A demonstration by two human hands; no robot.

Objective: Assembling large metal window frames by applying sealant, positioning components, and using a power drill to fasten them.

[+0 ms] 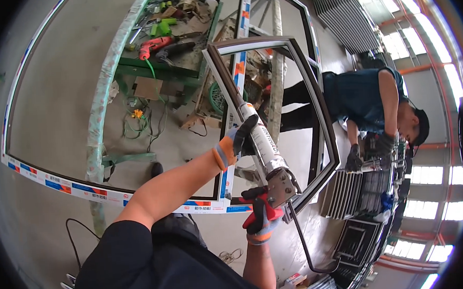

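Note:
A caulking gun (pixel 266 148) with a white sealant tube lies slantwise across the middle, its nozzle end up and left against the brown frame. My left hand (pixel 241 138), in a dark and orange glove, is closed around the tube's front part. At the rear, my right hand (pixel 261 212), in a red and black glove, is wrapped about the gun's handle by the metal bracket. The trigger fingers are partly hidden. A bent metal rod (pixel 302 240) runs back from the gun. The brown window sash frame (pixel 252 41) stands tilted around and beyond the gun.
A large white window frame (pixel 77 189) with printed tape rests on a wrapped support bar (pixel 103 93). Behind it, a green cart (pixel 199 73) carries a red power drill (pixel 155 46) and tools. A co-worker (pixel 362 93) with gloves stands right. Cables (pixel 149 129) lie on the floor.

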